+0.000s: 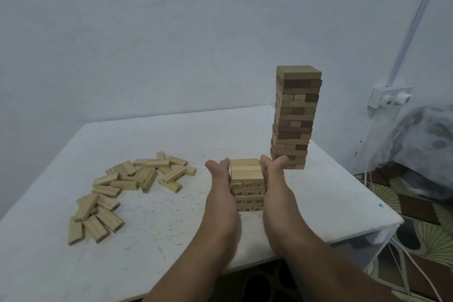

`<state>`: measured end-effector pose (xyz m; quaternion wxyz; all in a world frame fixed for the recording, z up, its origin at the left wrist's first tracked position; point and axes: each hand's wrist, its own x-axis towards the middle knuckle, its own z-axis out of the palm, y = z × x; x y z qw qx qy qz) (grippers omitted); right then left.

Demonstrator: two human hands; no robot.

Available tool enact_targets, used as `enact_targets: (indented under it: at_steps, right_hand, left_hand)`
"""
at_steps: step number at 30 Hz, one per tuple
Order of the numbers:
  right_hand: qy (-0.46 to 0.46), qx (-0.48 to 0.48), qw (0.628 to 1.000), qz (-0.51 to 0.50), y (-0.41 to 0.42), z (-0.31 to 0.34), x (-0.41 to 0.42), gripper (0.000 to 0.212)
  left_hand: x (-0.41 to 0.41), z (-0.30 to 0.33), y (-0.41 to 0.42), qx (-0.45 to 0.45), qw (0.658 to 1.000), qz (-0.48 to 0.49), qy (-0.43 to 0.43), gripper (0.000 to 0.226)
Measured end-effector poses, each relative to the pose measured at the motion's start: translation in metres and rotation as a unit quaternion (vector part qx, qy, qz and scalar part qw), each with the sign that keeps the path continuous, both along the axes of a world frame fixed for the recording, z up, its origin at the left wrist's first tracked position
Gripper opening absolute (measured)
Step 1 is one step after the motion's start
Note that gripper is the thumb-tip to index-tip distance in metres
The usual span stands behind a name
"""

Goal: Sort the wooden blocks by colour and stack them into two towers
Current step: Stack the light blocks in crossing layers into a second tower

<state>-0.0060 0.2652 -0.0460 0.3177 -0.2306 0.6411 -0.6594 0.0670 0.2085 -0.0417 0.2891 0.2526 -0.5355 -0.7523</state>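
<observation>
Wooden blocks lie in three groups on the white surface (318, 203). Near the middle stands a short tower of pale blocks (247, 185), its near ends stamped with dark numbers, most too small to read. The left hand (220, 174) presses flat against the left side of this short tower and the right hand (270, 173) presses flat against its right side, palms facing each other with the stack squeezed between them. On both hands the fingers are straight and extended rather than curled, lying along the sides of the blocks, with each thumb raised near the top layer; neither hand wraps round a block. Behind and to the right, close to the surface's right edge, rises a much taller tower (295, 117) of mixed pale and dark brown blocks, topped by a pale layer; the right thumb overlaps its base in the view, though whether they touch cannot be told. Well apart to the left, a loose pile of pale blocks (127, 186) is scattered flat across the surface. A wall socket (389, 97) with plugs sits on the wall at right, cables hanging below it.
</observation>
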Motion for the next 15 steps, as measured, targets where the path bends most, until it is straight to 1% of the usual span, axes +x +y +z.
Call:
enact_targets:
  at_steps: [3,6,8,12,15]
  right_hand:
    - [-0.007,0.009,1.0,-0.004,-0.001,0.0001,0.0009,0.071]
    - [0.005,0.02,1.0,-0.007,-0.0012,0.0022,0.0009,0.069]
    - [0.008,0.025,1.0,-0.009,-0.0016,0.003,0.0005,0.068]
    - [0.011,0.026,1.0,0.0,-0.0015,0.0023,0.0013,0.08]
    - [0.017,0.026,1.0,0.0,-0.0013,0.0024,0.0023,0.08]
  left_hand:
    - [-0.0037,-0.0006,0.0021,-0.001,1.0,0.003,-0.009,0.085]
    - [-0.0053,-0.0003,0.0028,0.003,1.0,0.01,-0.008,0.082]
    - [-0.006,0.0009,0.0033,0.004,1.0,0.021,-0.012,0.073]
    - [-0.0053,0.0024,0.0042,0.005,0.999,0.029,-0.02,0.074]
    - [-0.0045,0.0057,0.0052,0.011,0.999,0.03,-0.015,0.076]
